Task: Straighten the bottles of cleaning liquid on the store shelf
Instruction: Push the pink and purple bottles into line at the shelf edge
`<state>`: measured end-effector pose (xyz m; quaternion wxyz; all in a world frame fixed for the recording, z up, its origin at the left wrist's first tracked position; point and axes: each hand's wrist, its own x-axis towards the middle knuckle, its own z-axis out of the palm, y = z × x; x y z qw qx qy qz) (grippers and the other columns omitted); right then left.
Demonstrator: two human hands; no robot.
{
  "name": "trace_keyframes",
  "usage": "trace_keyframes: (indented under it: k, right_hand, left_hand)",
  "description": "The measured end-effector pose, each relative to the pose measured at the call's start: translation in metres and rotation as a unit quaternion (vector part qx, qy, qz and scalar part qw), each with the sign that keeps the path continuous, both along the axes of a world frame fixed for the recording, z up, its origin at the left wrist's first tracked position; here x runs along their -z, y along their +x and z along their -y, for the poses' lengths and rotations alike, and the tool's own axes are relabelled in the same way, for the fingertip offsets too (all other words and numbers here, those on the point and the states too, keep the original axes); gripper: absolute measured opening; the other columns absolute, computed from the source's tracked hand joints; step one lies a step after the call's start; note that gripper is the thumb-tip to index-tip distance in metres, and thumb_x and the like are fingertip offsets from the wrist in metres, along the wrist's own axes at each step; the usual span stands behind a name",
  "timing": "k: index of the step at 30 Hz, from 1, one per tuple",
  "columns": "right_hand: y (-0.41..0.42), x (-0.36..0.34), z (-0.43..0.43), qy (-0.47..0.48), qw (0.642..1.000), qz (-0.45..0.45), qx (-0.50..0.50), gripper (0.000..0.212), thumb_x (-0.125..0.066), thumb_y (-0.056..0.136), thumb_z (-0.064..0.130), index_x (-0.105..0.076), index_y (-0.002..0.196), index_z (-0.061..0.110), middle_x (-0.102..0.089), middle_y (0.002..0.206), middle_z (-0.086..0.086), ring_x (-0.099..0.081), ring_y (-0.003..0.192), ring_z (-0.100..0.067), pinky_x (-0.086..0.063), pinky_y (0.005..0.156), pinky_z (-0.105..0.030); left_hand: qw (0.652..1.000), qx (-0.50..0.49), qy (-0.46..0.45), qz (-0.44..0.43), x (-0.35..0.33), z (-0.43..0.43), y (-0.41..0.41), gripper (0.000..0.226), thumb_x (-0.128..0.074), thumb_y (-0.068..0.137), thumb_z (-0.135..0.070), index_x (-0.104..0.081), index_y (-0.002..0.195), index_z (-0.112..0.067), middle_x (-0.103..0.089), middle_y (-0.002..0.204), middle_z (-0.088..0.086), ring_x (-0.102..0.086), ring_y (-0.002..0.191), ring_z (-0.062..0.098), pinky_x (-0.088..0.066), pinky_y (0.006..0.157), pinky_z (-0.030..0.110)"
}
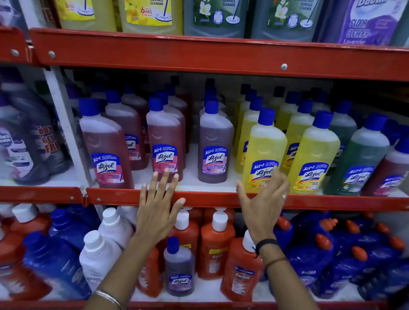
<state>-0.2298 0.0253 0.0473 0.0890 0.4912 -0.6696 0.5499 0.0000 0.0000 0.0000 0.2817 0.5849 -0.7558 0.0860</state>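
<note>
Both hands up at the middle shelf (220,199), each grip spread open, holding nothing. Left hand (158,208): fingertips just in front of the pink Lizol bottle (165,140), palm over the red shelf lip. Right hand (263,206): fingers against the label of the front yellow Lizol bottle (263,151), motion-blurred. Purple bottle (215,141) stands between the 2 hands.
</note>
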Motion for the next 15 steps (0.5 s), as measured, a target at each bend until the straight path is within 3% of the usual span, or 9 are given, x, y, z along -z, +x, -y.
trace_keyframes:
  k: [3, 6, 9, 11, 15]
  right_hand:
    - [0.032, 0.006, -0.006, -0.043, 0.99, -0.027, -0.13, 0.071, -0.074, 0.077, 0.029, -0.038, 0.133, 0.005, -0.04, 0.132, -0.018, -0.04, 0.122, -0.025, -0.034, 0.098, -0.022]
    - [0.059, 0.004, 0.009, -0.019, 0.982, -0.012, -0.185, 0.071, -0.074, 0.077, 0.029, -0.036, 0.134, 0.009, -0.038, 0.131, -0.014, -0.04, 0.122, -0.022, -0.04, 0.1, -0.027]
    - [0.073, -0.007, 0.037, 0.03, 0.986, 0.026, -0.162, 0.088, -0.076, 0.074, 0.038, -0.027, 0.139, 0.004, -0.036, 0.134, -0.018, -0.042, 0.121, -0.029, -0.047, 0.097, -0.037]
    - [0.08, -0.014, 0.056, 0.072, 0.989, 0.033, -0.124, 0.103, -0.077, 0.07, 0.046, -0.02, 0.141, -0.002, -0.036, 0.135, -0.023, -0.042, 0.122, -0.036, -0.042, 0.099, -0.042]
    - [0.086, -0.021, 0.08, 0.118, 0.99, 0.043, -0.058, 0.12, -0.078, 0.065, 0.051, -0.009, 0.144, -0.006, -0.034, 0.14, -0.027, -0.037, 0.128, -0.039, -0.036, 0.103, -0.04]
  left_hand:
    - [1.0, 0.001, -0.012, 0.003, 0.0, -0.003, 0.011, 0.063, -0.015, 0.094, -0.059, -0.016, 0.149, -0.027, -0.015, 0.158, 0.001, -0.011, 0.145, 0.023, -0.008, 0.114, 0.046]
    - [1.0, 0.011, -0.009, 0.021, 0.005, -0.002, 0.022, 0.062, -0.014, 0.094, -0.059, -0.013, 0.149, -0.03, -0.012, 0.159, 0.001, -0.002, 0.146, 0.016, -0.003, 0.114, 0.04]
    - [1.0, 0.021, 0.013, -0.001, 0.005, 0.001, 0.029, 0.064, -0.009, 0.093, -0.063, -0.008, 0.149, -0.033, -0.003, 0.159, -0.003, 0.014, 0.144, 0.009, 0.007, 0.114, 0.036]
    - [0.999, 0.038, 0.027, -0.01, 0.005, 0.002, 0.03, 0.067, -0.005, 0.091, -0.066, -0.007, 0.149, -0.033, 0.003, 0.159, -0.005, 0.02, 0.142, 0.006, 0.015, 0.113, 0.033]
    - [0.998, 0.057, 0.036, -0.008, 0.005, 0.004, 0.034, 0.068, -0.003, 0.09, -0.067, -0.003, 0.149, -0.034, 0.008, 0.159, -0.005, 0.024, 0.141, 0.007, 0.027, 0.108, 0.025]
